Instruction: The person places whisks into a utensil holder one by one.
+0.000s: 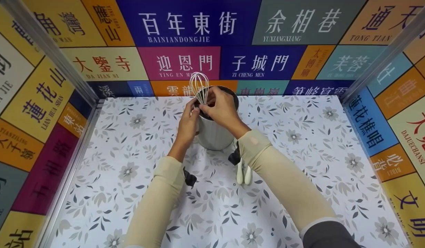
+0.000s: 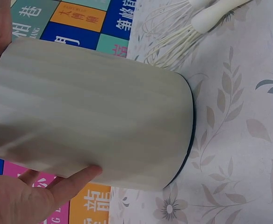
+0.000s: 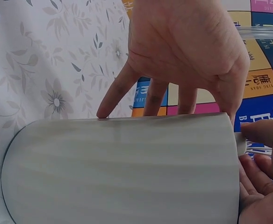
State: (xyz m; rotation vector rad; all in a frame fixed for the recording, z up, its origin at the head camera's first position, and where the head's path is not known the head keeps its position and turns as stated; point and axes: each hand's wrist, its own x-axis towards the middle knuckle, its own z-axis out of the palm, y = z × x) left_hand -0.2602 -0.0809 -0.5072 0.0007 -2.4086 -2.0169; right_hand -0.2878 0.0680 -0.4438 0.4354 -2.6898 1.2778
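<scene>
A pale grey canister (image 1: 216, 136) with a dark interior stands upright near the table's back edge. At its mouth, my right hand (image 1: 223, 106) pinches a whisk (image 1: 199, 84) near the base of its wires, which point upward. A bit of the whisk's white handle (image 3: 240, 143) shows beside the rim in the right wrist view; the remainder is hidden. My left hand (image 1: 187, 122) grips the canister's left side near the rim, with spread fingers (image 3: 120, 91) against the outer wall. Its thumb is close to the whisk.
Two more whisks lie on the table to the canister's right, their white handles (image 1: 243, 175) pointing toward me and their wires (image 2: 174, 46) close to its base. A floral cloth (image 1: 130, 199) covers the table. Colourful lettered panels (image 1: 185, 24) enclose the back and sides.
</scene>
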